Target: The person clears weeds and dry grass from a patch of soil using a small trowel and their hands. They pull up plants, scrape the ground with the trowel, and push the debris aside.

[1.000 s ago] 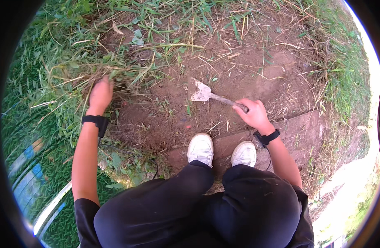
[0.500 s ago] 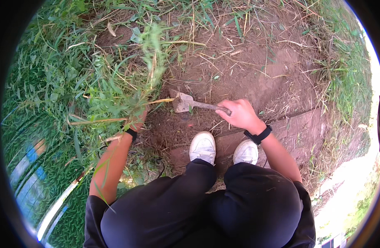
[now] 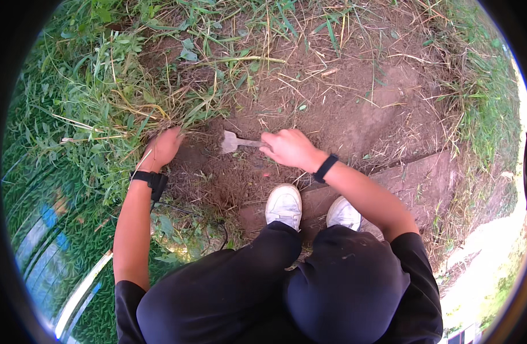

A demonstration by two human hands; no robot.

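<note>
My right hand (image 3: pixel 292 149) is closed round the handle of a hand trowel (image 3: pixel 232 143) with a flat, flared, soil-stained blade. The blade points left and lies low over the dark loosened soil. At the edge of the green growth, my left hand (image 3: pixel 163 148) is curled against the base of a clump of weeds (image 3: pixel 151 117). Stems and leaves partly hide its fingertips. A narrow strip of dirt separates this hand from the trowel blade.
My white shoes (image 3: pixel 284 205) stand by a reddish-brown slab edge (image 3: pixel 409 180). Dense grass (image 3: pixel 62 120) fills the left side. Bare soil (image 3: pixel 355 97) strewn with dry stalks stretches ahead. A dark thin cable (image 3: pixel 186 211) lies among leaves beside my left forearm.
My left hand has moved left and slightly up, and the raised, blurred weeds are now down in the growth. My right hand has shifted left with the trowel.
</note>
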